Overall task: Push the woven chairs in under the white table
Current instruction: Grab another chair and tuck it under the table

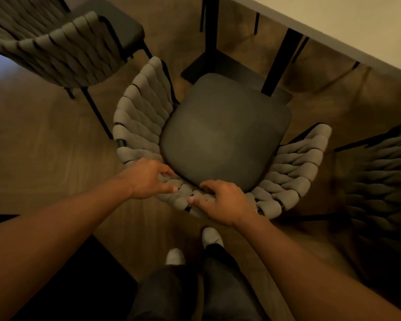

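"Wooden floor (44, 147), dim warm light. The white counter (347, 22) cuts across the upper right on black legs (280, 63)," the inspector notes. "Where does the chair in hand stand?"

"The middle woven chair (225, 135) stands out on the floor, directly in front of the person. Its seat front is near the counter's legs and base, and almost all of the seat lies clear of the counter edge. It sits at an angle to that edge."

"Hands?"

"Both are on the top of the woven back. The left hand (148, 177) has its fingers curled over the rim and its thumb on the outer weave. The right hand (225, 202) grips just beside it in the same way. Both shoes (175, 256) are planted close behind the chair."

"Stage of work?"

"In my judgement this is the start of the push on this chair, since nothing of it is tucked under yet. The left chair (63, 47) and the right chair (380, 177) also stand out from the counter, so most of the task is outstanding."

"Requirement for the next move?"

"A level push forward along the floor. One black leg stands right at the seat's front corner, so the chair likely needs squaring to the edge and steering past that leg, or it may catch there."
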Demonstrator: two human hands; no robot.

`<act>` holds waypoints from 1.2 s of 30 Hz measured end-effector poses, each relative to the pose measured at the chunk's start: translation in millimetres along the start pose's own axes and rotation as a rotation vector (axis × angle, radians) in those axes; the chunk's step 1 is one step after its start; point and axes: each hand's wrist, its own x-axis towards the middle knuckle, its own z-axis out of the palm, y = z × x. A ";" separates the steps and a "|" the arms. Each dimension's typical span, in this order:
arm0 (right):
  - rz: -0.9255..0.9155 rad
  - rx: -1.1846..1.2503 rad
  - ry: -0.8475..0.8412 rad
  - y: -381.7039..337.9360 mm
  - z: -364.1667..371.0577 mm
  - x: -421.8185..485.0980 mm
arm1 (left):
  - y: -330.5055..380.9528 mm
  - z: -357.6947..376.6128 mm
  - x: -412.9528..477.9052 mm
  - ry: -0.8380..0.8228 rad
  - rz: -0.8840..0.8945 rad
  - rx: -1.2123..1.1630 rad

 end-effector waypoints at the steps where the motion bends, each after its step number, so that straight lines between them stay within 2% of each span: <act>1: 0.013 -0.001 -0.020 -3.5 3.9 1.0 | -4.9 0.8 0.0 -0.024 0.022 0.025; 6: 0.055 0.002 -0.077 -25.5 23.4 8.5 | -29.1 -3.5 3.2 -0.091 0.113 0.219; 11: 0.084 -0.238 0.024 -35.4 40.8 9.5 | -51.7 2.4 14.7 -0.162 0.207 0.356; 15: 0.154 -0.386 0.167 -40.3 58.9 8.2 | -63.9 2.8 23.5 -0.120 0.266 0.404; 21: 0.173 -0.501 0.335 -41.0 73.8 5.1 | -77.6 9.7 34.7 0.054 0.364 0.462; 30: 0.168 -0.528 0.489 -33.0 79.2 10.9 | -85.6 17.6 48.2 0.187 0.484 0.343; 36: 0.165 -0.539 0.613 -16.6 60.5 22.7 | -64.7 2.9 73.6 0.185 0.486 0.340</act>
